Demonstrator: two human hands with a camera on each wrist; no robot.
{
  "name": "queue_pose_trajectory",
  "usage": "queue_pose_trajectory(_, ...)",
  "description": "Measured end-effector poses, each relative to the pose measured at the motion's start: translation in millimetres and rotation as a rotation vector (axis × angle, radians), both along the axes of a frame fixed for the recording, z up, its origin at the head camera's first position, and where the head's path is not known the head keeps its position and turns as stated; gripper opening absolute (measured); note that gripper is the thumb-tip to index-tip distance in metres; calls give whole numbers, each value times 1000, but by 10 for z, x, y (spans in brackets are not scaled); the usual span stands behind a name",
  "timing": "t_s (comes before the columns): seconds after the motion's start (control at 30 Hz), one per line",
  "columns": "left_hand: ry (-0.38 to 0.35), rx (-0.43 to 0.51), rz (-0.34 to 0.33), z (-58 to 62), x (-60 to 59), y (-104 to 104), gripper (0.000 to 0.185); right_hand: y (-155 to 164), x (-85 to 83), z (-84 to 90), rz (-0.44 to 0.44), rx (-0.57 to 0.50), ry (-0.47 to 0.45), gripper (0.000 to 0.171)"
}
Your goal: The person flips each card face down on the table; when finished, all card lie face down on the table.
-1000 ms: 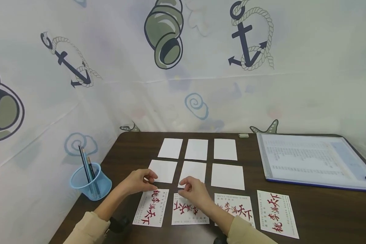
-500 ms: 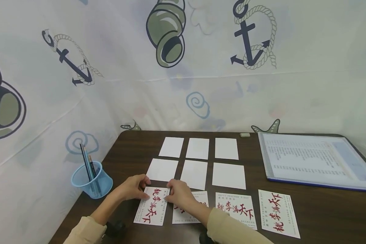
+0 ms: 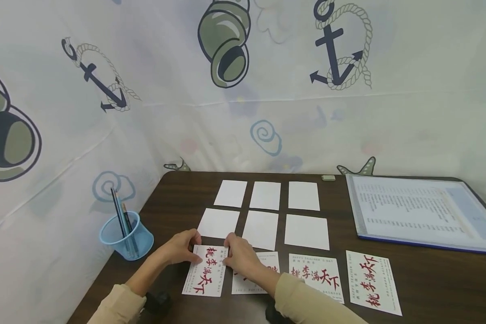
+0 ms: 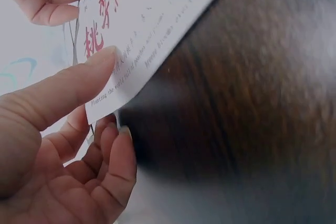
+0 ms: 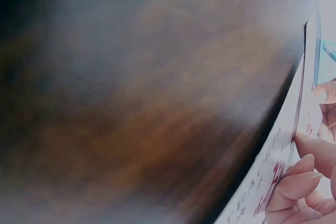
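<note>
Left hand [image 3: 183, 247] and right hand [image 3: 238, 255] pinching far corners of white rectangular paper card with red calligraphy [image 3: 206, 277] on dark brown wooden table [image 3: 429, 279].

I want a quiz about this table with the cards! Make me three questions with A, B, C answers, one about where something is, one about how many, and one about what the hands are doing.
1. Where is the blue cup with pencils?
A. at the table's left edge
B. on the folder
C. between the blank cards

2. How many blank white cards lie on the table?
A. three
B. six
C. nine

3. What are both hands doing?
A. holding pencils
B. resting in the lap
C. holding the leftmost printed card

Answers:
1 A, it stands left of all the cards.
2 B, two rows of three.
3 C, the left hand pinches its corner in the left wrist view, and the right hand grips its other edge.
</note>
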State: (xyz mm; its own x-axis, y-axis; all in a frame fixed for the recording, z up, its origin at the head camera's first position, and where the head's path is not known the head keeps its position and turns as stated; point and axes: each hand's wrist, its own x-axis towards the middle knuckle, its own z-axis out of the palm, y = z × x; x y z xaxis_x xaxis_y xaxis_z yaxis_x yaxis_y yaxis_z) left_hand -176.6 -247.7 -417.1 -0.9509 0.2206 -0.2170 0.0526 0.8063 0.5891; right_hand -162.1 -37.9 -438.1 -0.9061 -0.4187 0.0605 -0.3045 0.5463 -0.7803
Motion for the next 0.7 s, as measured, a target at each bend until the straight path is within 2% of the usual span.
queue_pose_trajectory(0.23,-20,53,-39,35,-1,-20,34,37,33,2,2,-71,-5,21)
queue_pose_trajectory(0.4,-84,219,-89,108,-42,-81,26,90,37,11,-43,-179,-75,14)
queue_pose_trajectory(0.53,-169,368,-87,178,-68,-97,26,125,29,25,-77,-358,-211,14)
queue_pose_trajectory(0.63,-179,410,-80,228,-88,-74,26,141,19,39,-105,-487,-293,14)
queue_pose_trajectory(0.7,-170,421,-71,252,-106,-44,27,155,10,46,-129,-541,-310,14)
